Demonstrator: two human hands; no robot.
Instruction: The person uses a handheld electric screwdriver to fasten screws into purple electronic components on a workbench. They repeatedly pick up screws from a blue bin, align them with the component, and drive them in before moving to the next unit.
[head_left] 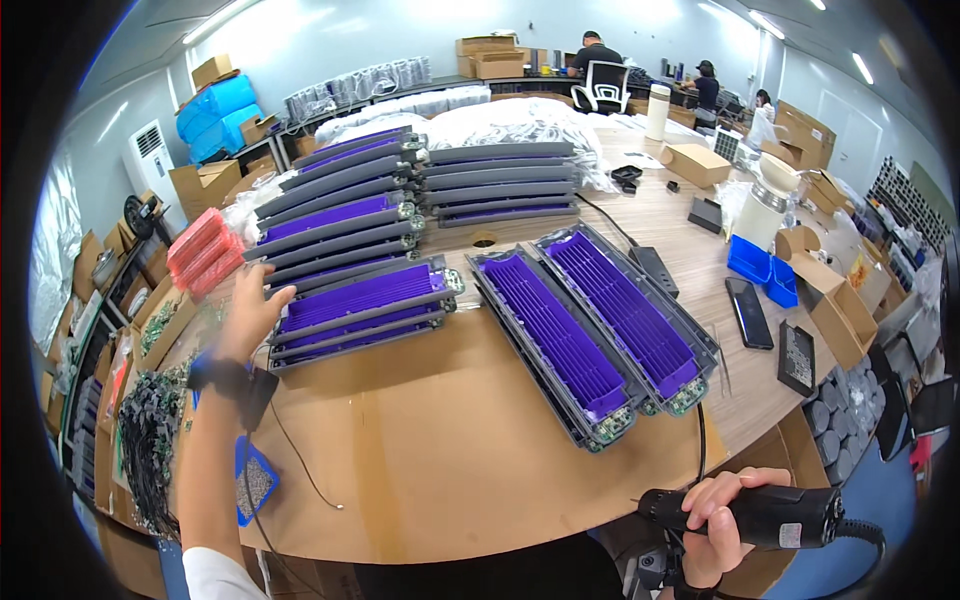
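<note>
The left hand (248,318), half-open with no visible hold, is hanging nearest the left end of the crosswise purple-lined housing (362,294), the right hand (718,515) clasping a black corded tool (785,515).

The table (745,415) appears of pale wood, smooth and rather matt in grain, and along its near edge lies brown cardboard (480,490) with a dull paper surface. The long housings (625,312) seem of matt dark grey plastic, their purple insides (548,332) smoother and slightly shiny. Toward the right edge of the table, the blue trays (748,258) are glossy plastic, and the phone (750,314) has a dark, glass-like face.
</note>
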